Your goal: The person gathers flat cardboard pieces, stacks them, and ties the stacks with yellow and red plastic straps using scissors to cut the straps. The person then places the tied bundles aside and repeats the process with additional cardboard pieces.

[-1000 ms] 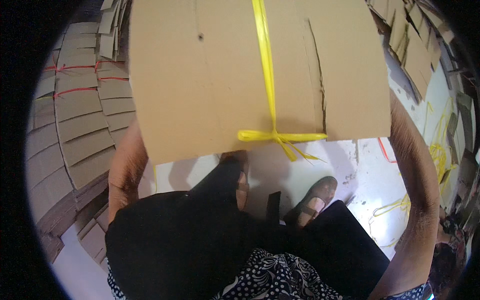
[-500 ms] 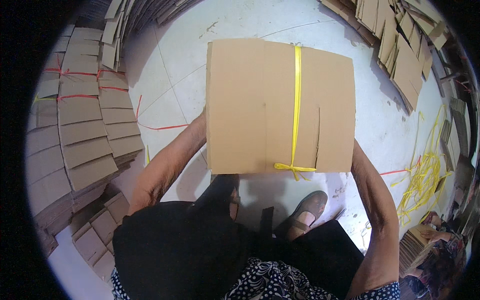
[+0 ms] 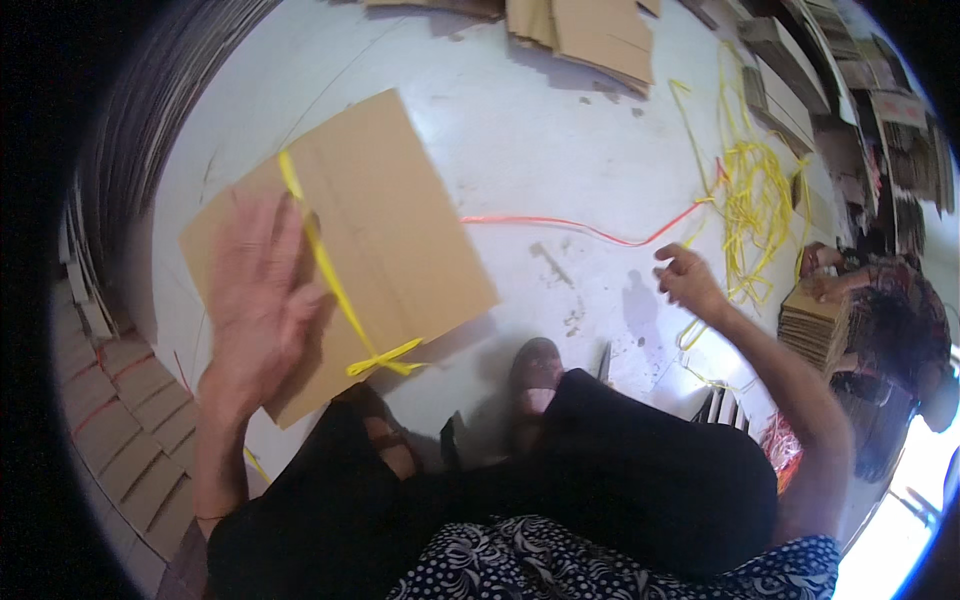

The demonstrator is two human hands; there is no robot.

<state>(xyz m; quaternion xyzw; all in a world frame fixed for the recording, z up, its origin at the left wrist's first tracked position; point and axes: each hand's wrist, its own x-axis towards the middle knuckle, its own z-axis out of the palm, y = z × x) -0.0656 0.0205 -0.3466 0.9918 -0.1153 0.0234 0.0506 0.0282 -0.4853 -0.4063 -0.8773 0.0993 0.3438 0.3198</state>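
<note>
A flat bundle of brown cardboard sheets, tied with a yellow strap knotted near its lower edge, lies on the pale floor to my left. My left hand hovers over its left part with fingers spread, blurred, holding nothing. Off to the right, my right hand is raised above the floor, fingers loosely curled and empty. It is near a thin red strap lying on the floor.
A tangle of loose yellow straps lies at the right. Another person sits at the far right with a cardboard stack. Tied cardboard bundles line the left edge; more cardboard lies at the top. My feet are below.
The tied cardboard bundle, held up in both hands before, now lies on the floor to the left. Both hands have let go of it; the right hand has swung right.
</note>
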